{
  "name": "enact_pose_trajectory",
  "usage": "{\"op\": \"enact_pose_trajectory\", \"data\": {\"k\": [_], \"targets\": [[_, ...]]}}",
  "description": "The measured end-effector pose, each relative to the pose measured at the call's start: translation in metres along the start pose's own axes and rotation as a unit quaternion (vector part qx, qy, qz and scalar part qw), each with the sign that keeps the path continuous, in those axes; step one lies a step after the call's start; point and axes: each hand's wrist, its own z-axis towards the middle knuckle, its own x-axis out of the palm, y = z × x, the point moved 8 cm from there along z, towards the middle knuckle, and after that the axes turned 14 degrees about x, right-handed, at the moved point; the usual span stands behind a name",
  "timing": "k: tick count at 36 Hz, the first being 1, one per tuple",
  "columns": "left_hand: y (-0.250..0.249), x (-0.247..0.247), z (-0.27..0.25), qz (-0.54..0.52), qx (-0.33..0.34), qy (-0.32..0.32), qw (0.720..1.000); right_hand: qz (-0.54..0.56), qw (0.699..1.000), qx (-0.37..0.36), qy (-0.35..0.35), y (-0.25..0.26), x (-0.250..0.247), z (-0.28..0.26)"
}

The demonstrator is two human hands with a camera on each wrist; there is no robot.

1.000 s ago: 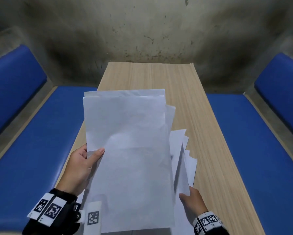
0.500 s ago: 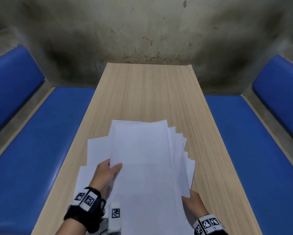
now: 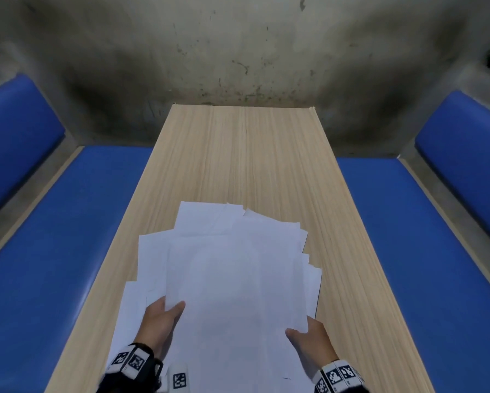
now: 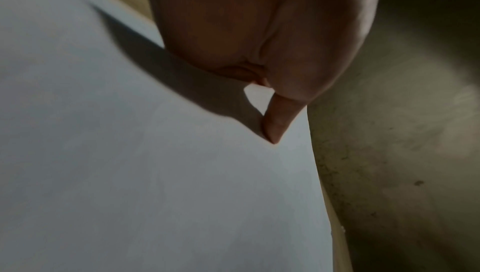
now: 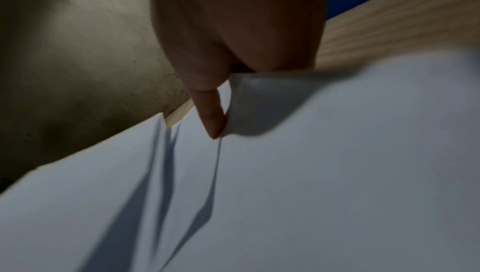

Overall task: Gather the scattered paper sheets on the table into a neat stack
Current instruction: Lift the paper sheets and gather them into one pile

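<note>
A loose, fanned pile of white paper sheets [image 3: 232, 279] lies on the near half of the wooden table [image 3: 246, 154], corners sticking out at the left, top and right. My left hand [image 3: 164, 316] pinches the left edge of the top sheets, thumb on top. My right hand [image 3: 309, 333] pinches the right edge, thumb on the paper and fingers under it. In the left wrist view the thumb [image 4: 275, 124] presses on white paper [image 4: 155, 173]. In the right wrist view a thumb [image 5: 211, 112] lies on the overlapping sheets [image 5: 285, 173].
Blue padded benches [image 3: 53, 251] [image 3: 436, 251] run along both sides of the table. A stained concrete wall [image 3: 238, 52] stands at the far end. Bare wood shows on the far half of the table.
The sheets held upright a second ago have come down flat onto the pile. My left hand slid toward me along the left edge. My right hand now holds the right edge with its thumb on top.
</note>
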Motion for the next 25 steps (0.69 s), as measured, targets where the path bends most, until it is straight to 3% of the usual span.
{"op": "enact_pose_trajectory", "data": {"k": [7,11,18,25], "targets": [[-0.056,-0.045,-0.010,-0.021,0.077,-0.037,0.996,0.023,0.999,0.016,0.038,0.002,-0.007,-0.020],[-0.088,-0.044,-0.010,-0.020,0.117,-0.013,0.993,0.036,0.999,0.004,0.028,0.001,-0.003,-0.021],[-0.091,-0.025,0.015,-0.070,0.090,0.010,0.993,-0.096,0.995,0.005,0.037,0.007,0.001,-0.021],[-0.036,0.028,0.024,-0.048,0.037,0.045,0.997,-0.104,0.993,0.050,0.035,-0.021,-0.006,0.015]]}}
